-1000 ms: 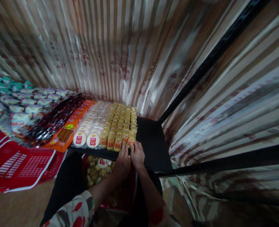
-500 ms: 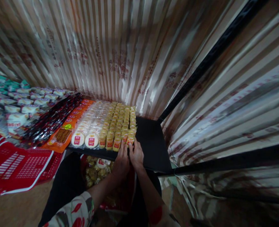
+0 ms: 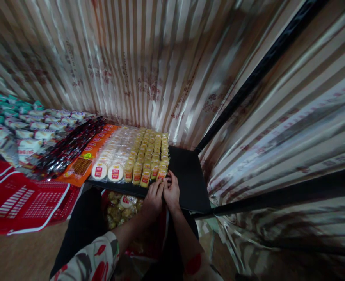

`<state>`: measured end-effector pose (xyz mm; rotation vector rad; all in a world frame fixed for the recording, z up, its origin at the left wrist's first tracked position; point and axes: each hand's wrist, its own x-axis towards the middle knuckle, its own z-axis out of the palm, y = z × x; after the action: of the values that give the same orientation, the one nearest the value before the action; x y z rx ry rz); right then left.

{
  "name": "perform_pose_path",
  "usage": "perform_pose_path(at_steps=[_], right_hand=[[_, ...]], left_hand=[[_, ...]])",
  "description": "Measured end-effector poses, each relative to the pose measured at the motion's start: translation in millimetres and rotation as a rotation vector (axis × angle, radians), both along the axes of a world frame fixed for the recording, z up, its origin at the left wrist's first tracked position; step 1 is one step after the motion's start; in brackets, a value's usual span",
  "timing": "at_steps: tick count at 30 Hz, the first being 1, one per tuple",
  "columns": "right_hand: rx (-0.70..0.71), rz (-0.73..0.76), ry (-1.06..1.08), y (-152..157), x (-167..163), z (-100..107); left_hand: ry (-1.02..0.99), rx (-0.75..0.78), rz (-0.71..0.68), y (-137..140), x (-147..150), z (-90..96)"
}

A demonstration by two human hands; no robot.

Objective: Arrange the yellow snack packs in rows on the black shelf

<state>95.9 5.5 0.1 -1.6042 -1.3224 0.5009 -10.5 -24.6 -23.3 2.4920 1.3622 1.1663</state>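
Observation:
Several rows of yellow wrapped snacks [image 3: 144, 164] stand on the end of a black shelf [image 3: 187, 168]. Both my hands are at the front of the rightmost row. My left hand [image 3: 153, 200], fingers together, touches the lower front of the end snack pack [image 3: 162, 174]. From the right side, my right hand [image 3: 171, 192] curls its fingers and thumb against the same pack. The fingertips partly cover its lower edge. Two rows of round white wrapped crackers [image 3: 115, 172] lie left of the yellow ones.
Beside the crackers lie an orange snack bag [image 3: 81, 168], dark shiny packs [image 3: 70, 146] and white pouches [image 3: 29, 150]. A red basket [image 3: 34, 203] is at left. Below the shelf, a container holds more wrapped snacks [image 3: 116, 208]. A black post [image 3: 233, 101] rises beside striped plastic sheeting [image 3: 149, 70].
My hands stay at the front of the rightmost row, with the left fingers shifted slightly right and down. The view has turned a little, so the shelf goods appear slightly further right.

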Motion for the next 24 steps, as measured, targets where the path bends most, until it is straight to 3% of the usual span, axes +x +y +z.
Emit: perform_pose_path(at_steps=[5, 14, 19, 21, 24], right_hand=[[0.038, 0.003, 0.163, 1, 2, -5], [0.203, -0.038, -0.046, -2, 7, 1], [0.339, 0.067, -0.170, 16, 7, 44], [0.339, 0.216, -0.320, 36, 7, 65], [0.228, 0.454, -0.585, 71, 10, 87]], left_hand=[[0.025, 0.015, 0.014, 11, 0, -3.1], [0.190, 0.116, 0.007, 19, -4, -9.6], [0.258, 0.189, 0.096, 18, 1, -15.0], [0.279, 0.185, 0.111, 16, 3, -12.8], [0.300, 0.128, 0.120, 13, 5, -5.0]])
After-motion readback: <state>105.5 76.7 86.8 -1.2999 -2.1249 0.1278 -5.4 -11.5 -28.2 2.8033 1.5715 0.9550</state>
